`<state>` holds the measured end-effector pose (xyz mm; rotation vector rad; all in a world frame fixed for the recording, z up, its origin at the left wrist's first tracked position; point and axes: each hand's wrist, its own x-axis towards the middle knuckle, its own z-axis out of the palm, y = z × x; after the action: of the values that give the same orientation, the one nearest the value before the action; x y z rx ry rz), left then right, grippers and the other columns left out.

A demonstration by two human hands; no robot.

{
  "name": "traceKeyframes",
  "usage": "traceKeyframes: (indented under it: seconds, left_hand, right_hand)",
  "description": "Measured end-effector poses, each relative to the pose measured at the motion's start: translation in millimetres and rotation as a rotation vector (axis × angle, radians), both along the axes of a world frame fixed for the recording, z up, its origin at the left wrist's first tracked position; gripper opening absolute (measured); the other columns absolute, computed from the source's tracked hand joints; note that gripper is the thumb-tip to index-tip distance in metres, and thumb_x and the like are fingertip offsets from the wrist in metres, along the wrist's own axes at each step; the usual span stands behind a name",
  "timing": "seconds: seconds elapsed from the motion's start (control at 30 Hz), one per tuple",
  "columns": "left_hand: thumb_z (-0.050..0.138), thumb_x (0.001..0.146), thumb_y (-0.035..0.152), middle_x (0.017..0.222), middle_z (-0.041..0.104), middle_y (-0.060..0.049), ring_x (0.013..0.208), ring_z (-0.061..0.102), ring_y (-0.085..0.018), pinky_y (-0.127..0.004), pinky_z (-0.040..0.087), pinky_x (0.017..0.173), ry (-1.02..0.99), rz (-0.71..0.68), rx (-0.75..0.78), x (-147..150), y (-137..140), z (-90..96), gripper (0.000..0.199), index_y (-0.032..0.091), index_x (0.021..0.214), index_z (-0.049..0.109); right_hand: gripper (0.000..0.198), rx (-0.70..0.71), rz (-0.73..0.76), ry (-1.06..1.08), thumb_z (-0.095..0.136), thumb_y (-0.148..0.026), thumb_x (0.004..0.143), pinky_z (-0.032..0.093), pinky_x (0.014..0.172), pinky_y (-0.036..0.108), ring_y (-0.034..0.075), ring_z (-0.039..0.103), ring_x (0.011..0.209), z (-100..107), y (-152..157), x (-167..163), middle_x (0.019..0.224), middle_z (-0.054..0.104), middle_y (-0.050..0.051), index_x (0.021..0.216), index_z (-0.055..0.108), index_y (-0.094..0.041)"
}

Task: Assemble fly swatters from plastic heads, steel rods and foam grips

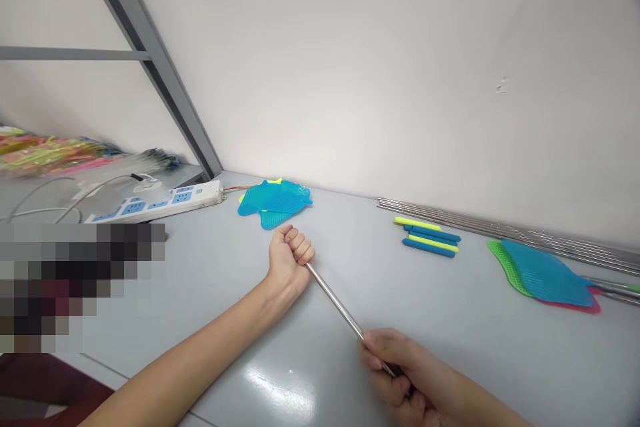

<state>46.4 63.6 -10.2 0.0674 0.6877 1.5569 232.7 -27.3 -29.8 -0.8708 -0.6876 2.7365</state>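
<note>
A thin shiny metal rod point(336, 300) slants across the middle of the view, apart from the wall. My left hand point(293, 253) is closed in a fist around its upper end, hiding that tip. Lower down, my right hand point(400, 373) wraps round the same rod, and the near end is hidden in its fingers. Just beyond my left hand lies a pile of blue and yellow perforated plastic sheets point(275, 201), shaped like fly swatter heads. Several blue and yellow plastic sticks point(431, 240) lie beyond my right hand.
Long metal rods point(480, 230) lie along the wall. At right are blue, green and red perforated sheets point(555, 273). A white power strip point(160, 203) with cables is on the grey table point(230, 360). A grey metal frame point(165, 80) stands left; a blurred person is at lower left.
</note>
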Motion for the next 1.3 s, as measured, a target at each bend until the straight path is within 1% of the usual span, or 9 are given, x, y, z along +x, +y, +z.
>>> traceKeyframes:
  seconds: [0.13,0.5,0.83,1.0,1.3]
  left_hand:
    - [0.037,0.069,0.014,0.043,0.004,0.008,0.028,0.009,-0.005,-0.018,0.008,0.025,0.003,-0.003,-0.013,4.4,-3.7,-1.2,0.031,0.019,0.048,0.015]
    - [0.037,0.070,0.015,0.043,0.004,0.008,0.028,0.009,-0.005,-0.018,0.009,0.026,0.002,-0.026,-0.031,10.5,-12.3,-4.0,0.030,0.019,0.048,0.016]
    - [0.037,0.071,0.016,0.042,0.005,0.008,0.028,0.010,-0.005,-0.018,0.010,0.026,0.005,-0.025,-0.021,14.9,-18.3,-2.4,0.031,0.019,0.049,0.016]
    - [0.038,0.070,0.016,0.042,0.006,0.008,0.028,0.010,-0.005,-0.019,0.010,0.026,0.002,-0.036,-0.045,19.2,-21.4,-6.0,0.031,0.019,0.049,0.016]
    - [0.038,0.070,0.015,0.042,0.005,0.008,0.029,0.010,-0.005,-0.019,0.010,0.027,0.002,-0.048,-0.064,20.2,-23.1,-8.2,0.031,0.019,0.049,0.014]
  right_hand:
    - [0.029,-0.007,0.009,-0.010,0.034,-0.047,0.076,0.004,0.020,0.011,0.002,0.008,0.027,-1.4,-0.7,0.5,0.041,0.023,-0.009,0.065,0.036,-0.021]
    - [0.028,-0.027,0.024,0.023,0.031,-0.046,0.078,0.007,0.018,0.010,0.002,0.009,0.027,-2.8,-0.3,-0.7,0.041,0.024,-0.009,0.065,0.037,-0.021]
    - [0.028,-0.026,0.033,0.045,0.032,-0.045,0.077,0.008,0.018,0.010,0.002,0.010,0.027,-2.9,1.0,0.5,0.041,0.024,-0.008,0.065,0.037,-0.021]
    - [0.029,-0.043,0.015,0.023,0.033,-0.046,0.077,0.009,0.018,0.008,0.001,0.009,0.027,-4.2,0.9,0.3,0.041,0.024,-0.008,0.065,0.038,-0.020]
    - [0.029,-0.031,0.042,0.008,0.033,-0.048,0.076,0.010,0.016,0.009,0.002,0.011,0.027,-4.2,2.4,0.0,0.042,0.023,-0.008,0.066,0.038,-0.021]
